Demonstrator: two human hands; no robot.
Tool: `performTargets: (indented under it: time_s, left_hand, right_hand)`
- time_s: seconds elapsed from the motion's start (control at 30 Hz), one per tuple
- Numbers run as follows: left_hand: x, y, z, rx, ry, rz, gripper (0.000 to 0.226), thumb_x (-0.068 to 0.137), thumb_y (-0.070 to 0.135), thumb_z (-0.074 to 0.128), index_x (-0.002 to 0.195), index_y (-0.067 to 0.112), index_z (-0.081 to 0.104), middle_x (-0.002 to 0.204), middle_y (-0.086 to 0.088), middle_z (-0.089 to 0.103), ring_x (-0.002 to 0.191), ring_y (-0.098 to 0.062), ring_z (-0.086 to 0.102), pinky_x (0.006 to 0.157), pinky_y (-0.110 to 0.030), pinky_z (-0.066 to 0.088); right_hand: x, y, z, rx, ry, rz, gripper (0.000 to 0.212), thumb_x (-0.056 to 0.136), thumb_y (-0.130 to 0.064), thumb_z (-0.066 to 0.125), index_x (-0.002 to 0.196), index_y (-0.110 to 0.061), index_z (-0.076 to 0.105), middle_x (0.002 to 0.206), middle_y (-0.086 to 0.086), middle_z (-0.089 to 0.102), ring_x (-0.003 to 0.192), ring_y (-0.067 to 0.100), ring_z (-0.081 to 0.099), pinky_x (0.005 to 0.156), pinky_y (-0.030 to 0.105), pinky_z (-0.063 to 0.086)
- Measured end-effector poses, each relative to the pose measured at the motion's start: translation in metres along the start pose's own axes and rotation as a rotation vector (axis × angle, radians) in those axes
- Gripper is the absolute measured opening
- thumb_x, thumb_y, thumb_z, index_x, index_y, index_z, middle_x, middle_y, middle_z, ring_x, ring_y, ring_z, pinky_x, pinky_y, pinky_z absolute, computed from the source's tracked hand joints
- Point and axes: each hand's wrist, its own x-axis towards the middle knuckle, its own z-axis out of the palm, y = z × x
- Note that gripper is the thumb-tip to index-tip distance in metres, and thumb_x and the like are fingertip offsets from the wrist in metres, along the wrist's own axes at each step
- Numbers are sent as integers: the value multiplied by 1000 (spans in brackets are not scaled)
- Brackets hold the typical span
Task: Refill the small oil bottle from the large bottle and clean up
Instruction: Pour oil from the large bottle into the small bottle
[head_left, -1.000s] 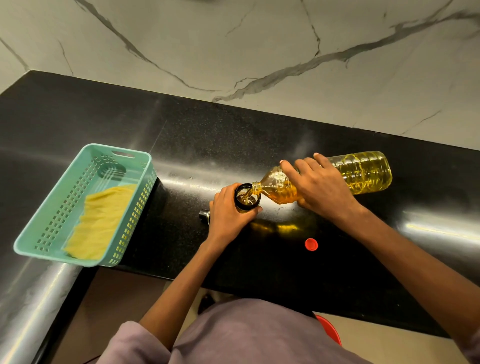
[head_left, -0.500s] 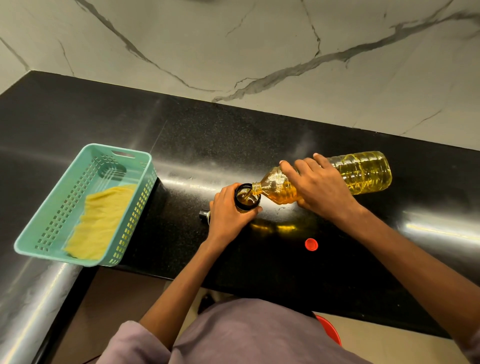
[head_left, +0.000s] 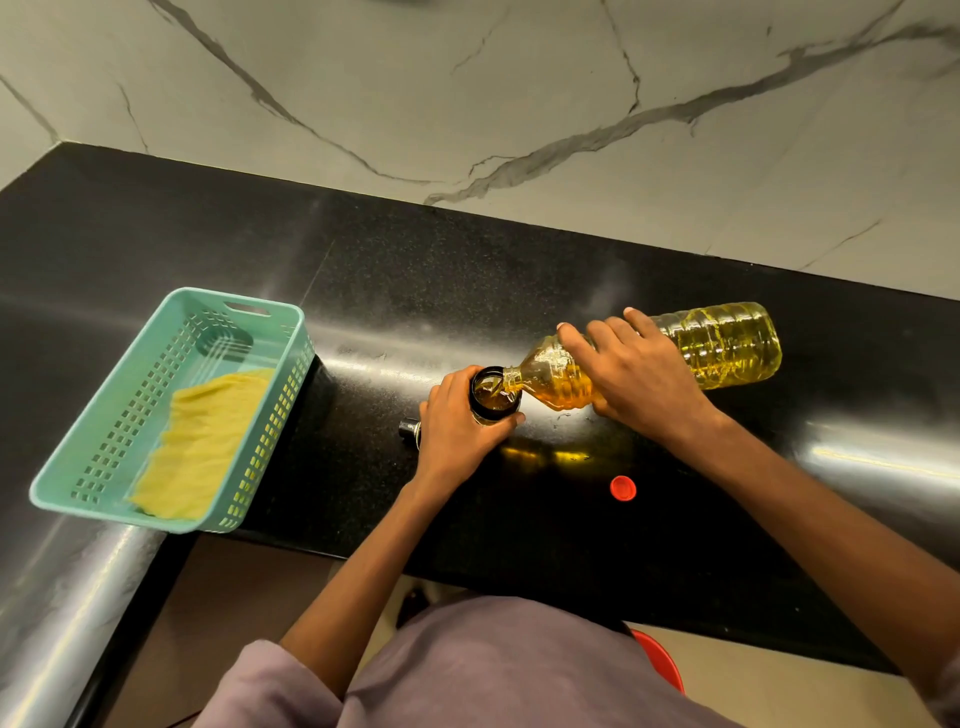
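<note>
- Tipping the large bottle (head_left: 727, 345) sideways, right hand (head_left: 641, 376) fingers wrap its shoulder
- Left hand (head_left: 457, 431) fingers grip the small oil bottle (head_left: 493, 395) mid-bench
- Red cap (head_left: 623, 488) lies nearer

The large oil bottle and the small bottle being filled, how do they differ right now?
The large bottle lies tipped nearly on its side in the right hand; the small bottle stands upright, gripped by the left hand. The large one is clear ribbed plastic showing yellow oil; the small one has a dark rim. The large one is far bigger. Both are uncapped and hold oil.
</note>
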Motion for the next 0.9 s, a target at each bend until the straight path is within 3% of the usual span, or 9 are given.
performTargets:
  time_s: [0.9]
  left_hand:
    - [-1,1,0,17,1,-4,66,69,52,76,123,24,50,120,6,54,112,-12,46,91,-26,26]
  right_hand:
    - [-2,-1,2,35,13,29,93,62,-31,83,138,-8,34,110,17,61,101,33,60,100,50,42]
